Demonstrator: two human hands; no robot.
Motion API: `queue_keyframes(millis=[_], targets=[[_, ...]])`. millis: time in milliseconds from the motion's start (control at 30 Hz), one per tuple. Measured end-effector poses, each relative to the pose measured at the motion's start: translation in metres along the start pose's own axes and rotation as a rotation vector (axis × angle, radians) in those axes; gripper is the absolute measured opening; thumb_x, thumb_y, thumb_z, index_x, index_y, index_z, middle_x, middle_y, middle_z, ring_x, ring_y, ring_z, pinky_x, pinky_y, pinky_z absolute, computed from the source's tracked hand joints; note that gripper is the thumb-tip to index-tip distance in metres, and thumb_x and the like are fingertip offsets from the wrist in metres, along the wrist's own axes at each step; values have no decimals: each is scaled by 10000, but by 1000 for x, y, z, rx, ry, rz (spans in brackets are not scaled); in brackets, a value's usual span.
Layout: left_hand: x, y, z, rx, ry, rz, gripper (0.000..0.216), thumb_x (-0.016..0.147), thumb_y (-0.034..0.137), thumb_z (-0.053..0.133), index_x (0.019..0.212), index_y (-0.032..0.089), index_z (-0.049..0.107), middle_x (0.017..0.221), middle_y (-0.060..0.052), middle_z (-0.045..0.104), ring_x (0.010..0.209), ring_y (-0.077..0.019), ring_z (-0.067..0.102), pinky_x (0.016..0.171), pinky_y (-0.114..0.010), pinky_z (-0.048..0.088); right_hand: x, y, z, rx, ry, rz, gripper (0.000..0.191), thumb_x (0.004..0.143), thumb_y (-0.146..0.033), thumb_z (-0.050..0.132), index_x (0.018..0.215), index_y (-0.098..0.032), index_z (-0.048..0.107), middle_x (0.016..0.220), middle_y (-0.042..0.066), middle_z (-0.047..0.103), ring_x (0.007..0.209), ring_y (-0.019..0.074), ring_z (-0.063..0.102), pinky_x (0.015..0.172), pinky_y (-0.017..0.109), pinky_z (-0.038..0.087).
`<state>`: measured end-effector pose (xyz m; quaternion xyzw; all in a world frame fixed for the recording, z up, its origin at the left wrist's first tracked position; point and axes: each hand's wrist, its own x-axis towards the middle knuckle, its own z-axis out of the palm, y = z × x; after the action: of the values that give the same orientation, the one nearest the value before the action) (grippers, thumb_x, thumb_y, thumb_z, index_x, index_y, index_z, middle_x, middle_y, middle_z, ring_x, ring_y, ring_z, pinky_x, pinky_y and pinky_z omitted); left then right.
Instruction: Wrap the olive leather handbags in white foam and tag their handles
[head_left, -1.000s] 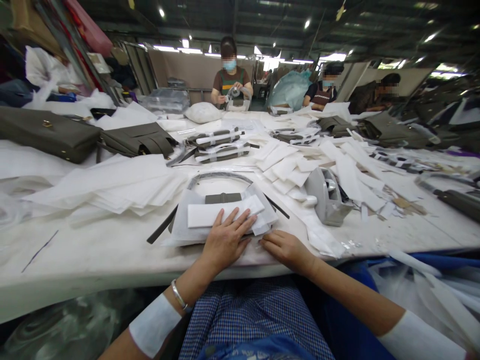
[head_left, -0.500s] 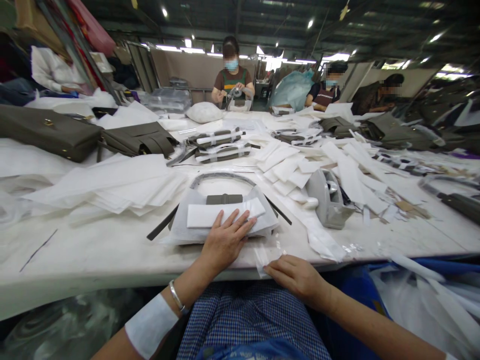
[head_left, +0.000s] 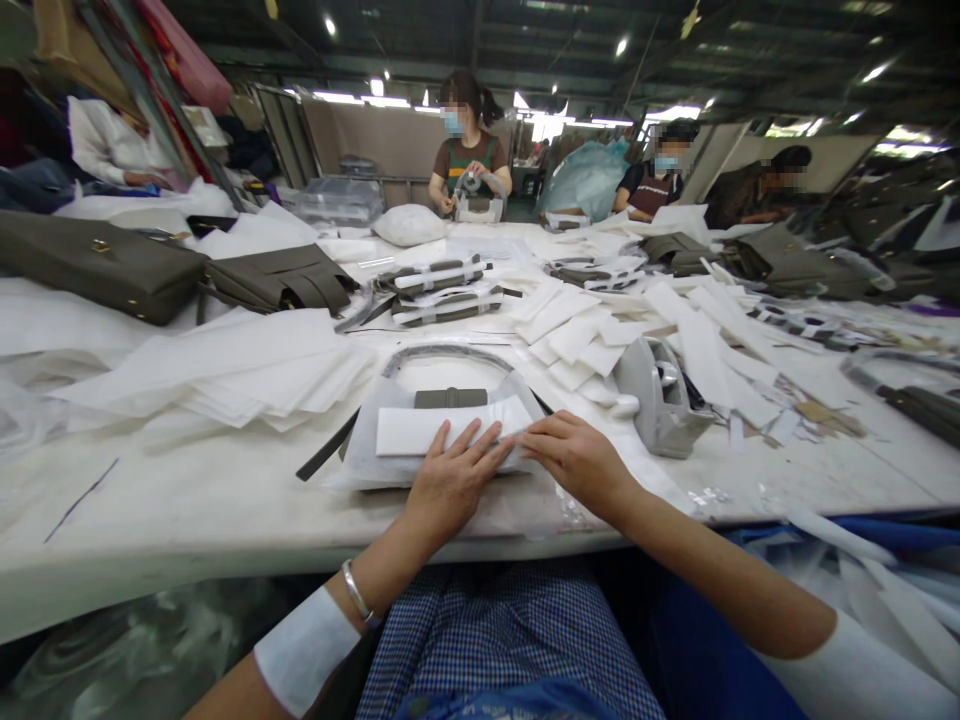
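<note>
A small handbag in white wrapping sheet (head_left: 367,468) lies in front of me, its dark grey-green clasp tab (head_left: 450,398) showing and its plastic-wrapped handle (head_left: 448,352) pointing away. Across its front lies a white foam strip (head_left: 409,432). My left hand (head_left: 454,475), fingers spread, presses flat on the strip and wrapping. At the strip's right end my right hand (head_left: 574,458) is closed in a pinch beside the left fingertips. The small piece of clear tape it pinched earlier is mostly hidden by its fingers now. Bits of clear tape (head_left: 571,508) stick near the table edge.
A grey tape dispenser (head_left: 660,400) stands at right. White sheets (head_left: 225,375) are stacked at left, loose white strips (head_left: 592,335) at right. Dark bags (head_left: 277,280) and wrapped handles (head_left: 446,305) lie farther back. Co-workers (head_left: 469,160) sit across the table.
My right hand has moved up from the table edge to the right end of the foam strip, bringing the clear tape. My left hand stays put. The co-worker opposite has turned their head.
</note>
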<state>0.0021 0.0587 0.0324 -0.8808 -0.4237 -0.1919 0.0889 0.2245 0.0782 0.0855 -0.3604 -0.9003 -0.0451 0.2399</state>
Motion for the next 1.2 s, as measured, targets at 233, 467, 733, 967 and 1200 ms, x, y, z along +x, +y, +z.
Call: queue_keyframes(millis=[233,467,733,967,1200], targets=[[0,0,2,2,27,-10,494,1001,233,423,1487,303,366,1528,-14,414,1408,-264,389,1154,-576,291,0,-14,0,-191,26,-73,197,952,-176,545,894,-195,733,743,43,643,756,198,535,689,341,375],[2,3,0,-79,21,-69,540,976,209,452,1498,299,345,1497,-12,462,1407,-243,394,1170,-549,266,-26,-20,21,-143,193,-124,205,935,-92,533,988,-158,719,749,45,663,712,179,514,672,324,400],[9,8,-20,-274,-13,-138,495,956,500,500,1421,335,458,1452,2,523,1386,-251,427,1175,-563,227,-37,-8,34,-67,271,-214,274,912,-98,601,1173,-165,655,875,60,720,760,178,590,686,322,465],[12,17,0,-165,149,-187,320,983,423,499,1280,359,602,1377,8,595,1326,-275,499,1147,-609,244,-38,-6,34,-105,293,-234,212,927,-113,581,1096,-188,685,866,51,722,750,172,608,693,324,481],[8,11,5,-108,173,-106,313,983,380,514,1283,373,602,1393,-3,580,1323,-281,504,1126,-608,295,-36,-5,32,-75,298,-241,248,920,-98,579,1141,-162,673,866,64,718,756,179,622,693,327,492]])
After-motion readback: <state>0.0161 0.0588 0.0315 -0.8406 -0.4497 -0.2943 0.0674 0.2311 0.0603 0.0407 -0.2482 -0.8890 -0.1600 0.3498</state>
